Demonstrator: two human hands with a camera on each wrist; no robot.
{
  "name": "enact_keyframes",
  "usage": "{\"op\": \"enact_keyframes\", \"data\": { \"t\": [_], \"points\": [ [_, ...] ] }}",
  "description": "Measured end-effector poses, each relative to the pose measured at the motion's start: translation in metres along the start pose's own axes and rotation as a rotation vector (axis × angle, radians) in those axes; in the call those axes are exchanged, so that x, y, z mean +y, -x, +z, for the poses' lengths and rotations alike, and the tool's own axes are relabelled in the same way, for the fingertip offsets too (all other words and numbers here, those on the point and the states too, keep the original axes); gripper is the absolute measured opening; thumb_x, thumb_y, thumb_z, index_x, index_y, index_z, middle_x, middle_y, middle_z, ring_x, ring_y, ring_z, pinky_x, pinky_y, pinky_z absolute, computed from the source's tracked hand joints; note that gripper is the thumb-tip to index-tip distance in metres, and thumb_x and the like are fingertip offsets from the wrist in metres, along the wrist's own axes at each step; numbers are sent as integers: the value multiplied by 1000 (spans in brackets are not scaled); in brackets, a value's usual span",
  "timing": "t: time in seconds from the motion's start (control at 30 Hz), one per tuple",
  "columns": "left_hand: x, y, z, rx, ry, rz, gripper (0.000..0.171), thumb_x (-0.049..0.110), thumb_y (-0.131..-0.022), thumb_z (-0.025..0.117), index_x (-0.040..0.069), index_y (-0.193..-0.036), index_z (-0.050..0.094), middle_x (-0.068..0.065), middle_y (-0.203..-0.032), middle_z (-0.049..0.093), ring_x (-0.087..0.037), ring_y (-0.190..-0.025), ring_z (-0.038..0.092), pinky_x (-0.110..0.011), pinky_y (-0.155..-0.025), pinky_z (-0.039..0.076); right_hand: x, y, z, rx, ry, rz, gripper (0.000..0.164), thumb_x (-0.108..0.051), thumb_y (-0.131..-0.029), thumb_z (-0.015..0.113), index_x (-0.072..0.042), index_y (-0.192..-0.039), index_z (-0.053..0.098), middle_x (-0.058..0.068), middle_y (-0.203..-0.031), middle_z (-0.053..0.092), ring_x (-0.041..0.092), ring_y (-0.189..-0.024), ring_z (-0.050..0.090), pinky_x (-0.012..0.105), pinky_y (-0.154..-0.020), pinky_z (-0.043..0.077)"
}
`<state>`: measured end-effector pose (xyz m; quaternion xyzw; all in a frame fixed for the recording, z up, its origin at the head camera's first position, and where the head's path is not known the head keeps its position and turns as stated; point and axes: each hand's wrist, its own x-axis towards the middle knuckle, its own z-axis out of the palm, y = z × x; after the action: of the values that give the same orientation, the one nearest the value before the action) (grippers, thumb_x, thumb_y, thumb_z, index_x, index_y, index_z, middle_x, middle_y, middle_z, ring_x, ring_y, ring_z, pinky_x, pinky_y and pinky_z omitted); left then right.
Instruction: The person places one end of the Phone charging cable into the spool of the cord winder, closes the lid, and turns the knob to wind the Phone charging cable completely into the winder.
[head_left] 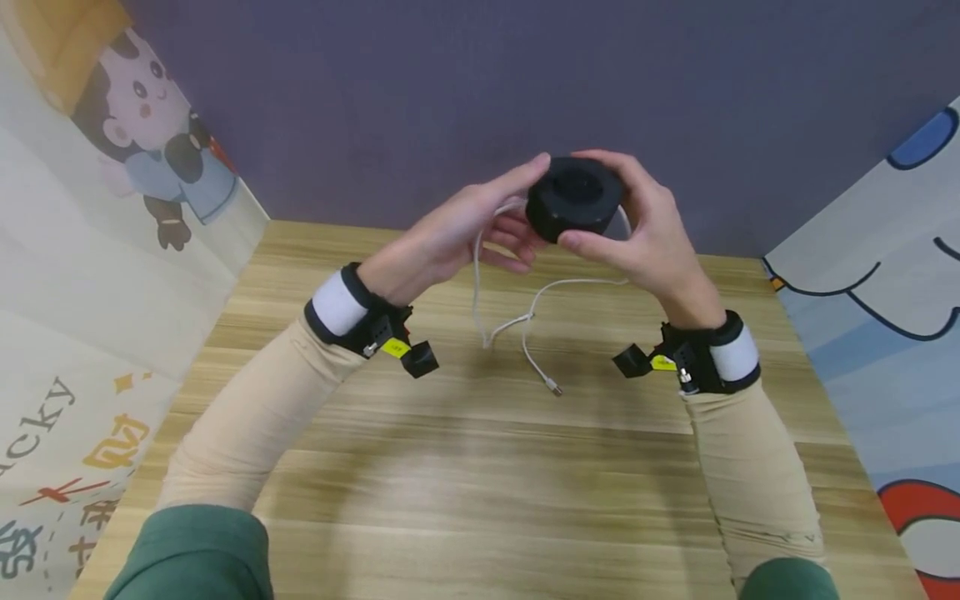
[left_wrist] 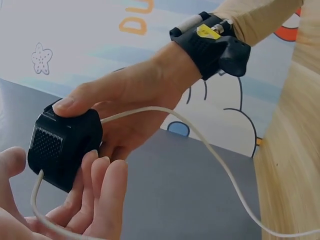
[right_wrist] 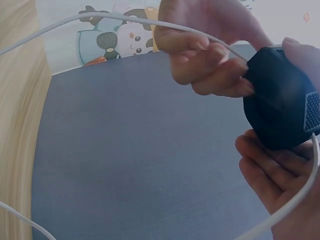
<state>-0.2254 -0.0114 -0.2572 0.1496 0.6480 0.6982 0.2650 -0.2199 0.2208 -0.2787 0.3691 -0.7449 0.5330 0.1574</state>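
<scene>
My right hand [head_left: 651, 218] grips a black puck-shaped device [head_left: 573, 208] between thumb and fingers, above the far part of the table. The device has faceted sides and a mesh panel [left_wrist: 47, 144] in the left wrist view. A white cable [head_left: 477, 283] leaves it on two sides. One stretch passes by my left hand [head_left: 472, 225], whose loosely bent fingers are beside and under the device, with the thumb at its upper left edge. In the left wrist view the left fingertips [left_wrist: 115, 175] are right at its underside. The cable's metal-tipped plug [head_left: 553, 387] lies low over the wood.
Below the hands is a wood-grain table [head_left: 480, 483]. A dark blue-grey panel [head_left: 420, 100] rises behind its far edge. Printed cartoon panels flank it at left [head_left: 150, 275] and right [head_left: 862, 283]. Both wrists wear straps with small black cameras [head_left: 420, 359].
</scene>
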Motion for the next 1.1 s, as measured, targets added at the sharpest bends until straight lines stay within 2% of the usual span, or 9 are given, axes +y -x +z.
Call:
{"op": "enact_keyframes", "data": {
  "t": [0.13,0.27,0.57,0.9,1.1],
  "points": [
    [-2,1,-4,25,37,-18,54,51,-105,51,3,-91,70,-5,-75,67,-18,-65,64,-38,-75,64,1,0,-1,9,-4,3,70,-23,-84,86,0,-142,55,4,-131,65,23,-119,58,32,-108,42],
    [-5,1,-9,56,37,-8,42,41,-106,57,6,-86,68,-3,-74,64,-17,-65,63,-40,-75,64,3,1,-2,13,-10,12,69,-20,-84,86,0,-143,55,5,-131,65,23,-119,58,33,-110,41],
    [-8,3,-12,23,86,38,27,22,-106,60,6,-87,69,-4,-73,63,-14,-64,62,-35,-71,65,7,5,-6,10,21,3,73,-31,-84,86,-3,-144,55,3,-133,64,22,-120,59,32,-110,42],
    [-9,7,-12,28,76,60,26,19,-106,61,6,-85,69,-4,-73,62,-14,-67,60,-33,-72,65,9,8,-7,-3,32,5,71,-24,-84,87,-3,-144,55,3,-133,65,22,-120,59,30,-108,43],
    [-9,9,-10,38,75,69,26,17,-106,61,7,-83,68,-3,-71,61,-13,-65,59,-32,-71,64,3,10,-5,12,22,45,70,-10,-81,87,-1,-143,55,3,-132,65,19,-120,59,30,-109,43]
  ]
}}
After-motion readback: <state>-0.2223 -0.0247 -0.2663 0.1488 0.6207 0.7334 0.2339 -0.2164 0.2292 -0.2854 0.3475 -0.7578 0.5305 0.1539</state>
